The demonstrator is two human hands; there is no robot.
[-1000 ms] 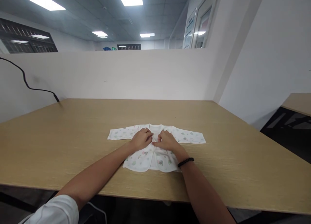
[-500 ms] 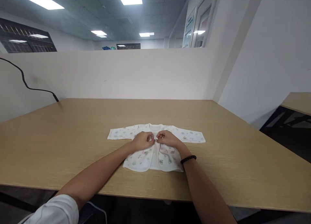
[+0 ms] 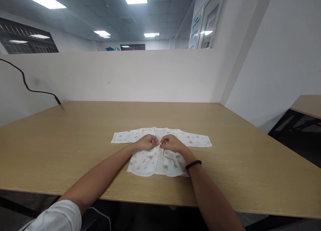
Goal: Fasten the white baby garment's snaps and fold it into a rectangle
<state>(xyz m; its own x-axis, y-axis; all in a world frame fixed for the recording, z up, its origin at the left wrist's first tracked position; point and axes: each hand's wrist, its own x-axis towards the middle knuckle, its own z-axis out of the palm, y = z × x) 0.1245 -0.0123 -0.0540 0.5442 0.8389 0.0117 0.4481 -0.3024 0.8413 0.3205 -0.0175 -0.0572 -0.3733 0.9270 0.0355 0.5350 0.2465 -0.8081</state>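
A small white baby shirt (image 3: 144,162) with a pastel print lies face up on the table, its sleeves spread to both sides and its neckline at the far end. Its front is parted below the chest, with the two edges drawn close at the upper front. My left hand (image 3: 147,142) pinches the left front edge there. Opposite it, my right hand (image 3: 173,143) pinches the right front edge, fingertips almost meeting the left ones. Any fastener between the fingertips is too small to make out. A black beaded band circles my right wrist.
The wooden table (image 3: 250,157) reaches back to a low white partition (image 3: 140,77). A black cable (image 3: 37,92) runs down at the far left corner. A white wall borders the right side, with another table (image 3: 308,104) beyond.
My left hand has shifted slightly and its fingers have closed more tightly near the shirt's front edge. The right hand has moved a little to the left, bringing the fingertips closer together.
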